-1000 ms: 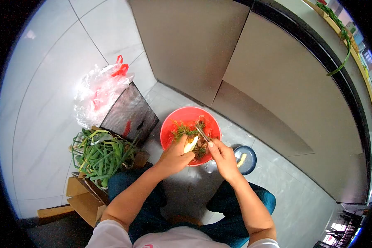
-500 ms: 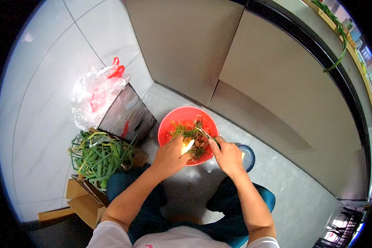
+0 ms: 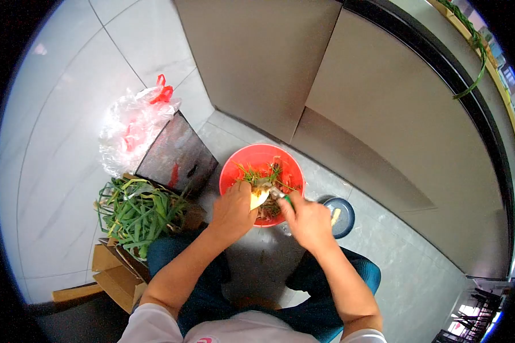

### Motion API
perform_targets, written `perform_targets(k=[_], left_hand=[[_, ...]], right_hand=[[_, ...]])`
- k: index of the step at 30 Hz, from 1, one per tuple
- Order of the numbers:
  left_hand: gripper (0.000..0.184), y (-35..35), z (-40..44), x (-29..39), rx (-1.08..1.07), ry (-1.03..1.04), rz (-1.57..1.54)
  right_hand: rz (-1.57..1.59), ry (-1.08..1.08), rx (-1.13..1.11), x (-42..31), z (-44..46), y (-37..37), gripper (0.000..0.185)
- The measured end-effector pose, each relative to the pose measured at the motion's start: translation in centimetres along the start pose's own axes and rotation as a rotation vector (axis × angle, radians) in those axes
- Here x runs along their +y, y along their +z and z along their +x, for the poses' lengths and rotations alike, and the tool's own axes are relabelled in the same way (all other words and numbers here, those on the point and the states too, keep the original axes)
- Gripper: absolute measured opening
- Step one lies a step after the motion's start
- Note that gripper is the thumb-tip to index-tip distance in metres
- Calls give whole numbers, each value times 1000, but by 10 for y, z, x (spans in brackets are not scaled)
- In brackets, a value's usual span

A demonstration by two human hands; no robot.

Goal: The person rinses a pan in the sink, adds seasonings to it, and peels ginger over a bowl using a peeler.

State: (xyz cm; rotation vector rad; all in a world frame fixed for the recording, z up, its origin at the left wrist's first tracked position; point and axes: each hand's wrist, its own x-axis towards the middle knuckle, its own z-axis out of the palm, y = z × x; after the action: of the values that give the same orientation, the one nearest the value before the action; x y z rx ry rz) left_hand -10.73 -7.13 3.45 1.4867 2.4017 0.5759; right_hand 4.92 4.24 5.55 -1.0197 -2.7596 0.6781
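Observation:
Over the near part of a red basin (image 3: pixel 229 170), my left hand (image 3: pixel 233 211) is closed round a pale yellow peeled piece (image 3: pixel 258 198). My right hand (image 3: pixel 310 223) grips a peeler (image 3: pixel 277 193) with a green handle, its metal head at the upper edge of the yellow piece. Green sprigs and brownish scraps (image 3: pixel 269 210) lie in the basin below. To the right on the floor, a dark blue bowl (image 3: pixel 348 222) holds a pale yellow strip-like piece (image 3: pixel 336 216), partly behind my right hand.
Left of the basin stands a mesh bin (image 3: pixel 177 154) with clear and red plastic bags (image 3: pixel 132 134). Green leafy stalks (image 3: pixel 146 214) fill an open cardboard box (image 3: pixel 117 280) beside my leg. Grey cabinet panels (image 3: pixel 383 131) rise beyond the basin.
The peeler in my right hand has moved left and down onto the yellow piece. My left hand still holds that piece and has turned slightly.

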Motion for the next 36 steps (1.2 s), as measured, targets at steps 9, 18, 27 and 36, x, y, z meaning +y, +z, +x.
perform_targets(k=[9, 18, 27, 36], left_hand=[[39, -3, -1, 9, -58, -21, -126], [50, -9, -1, 11, -265, -135, -354], [51, 6, 0, -3, -404, -229, -1058], [50, -16, 5, -1, -348, -338, -1158]], right_hand=[[1020, 281, -212, 12, 11, 26, 31], [1517, 463, -288, 3, 17, 21, 22], [1492, 459, -352, 7, 17, 23, 13], [375, -64, 72, 3, -1, 15, 28]])
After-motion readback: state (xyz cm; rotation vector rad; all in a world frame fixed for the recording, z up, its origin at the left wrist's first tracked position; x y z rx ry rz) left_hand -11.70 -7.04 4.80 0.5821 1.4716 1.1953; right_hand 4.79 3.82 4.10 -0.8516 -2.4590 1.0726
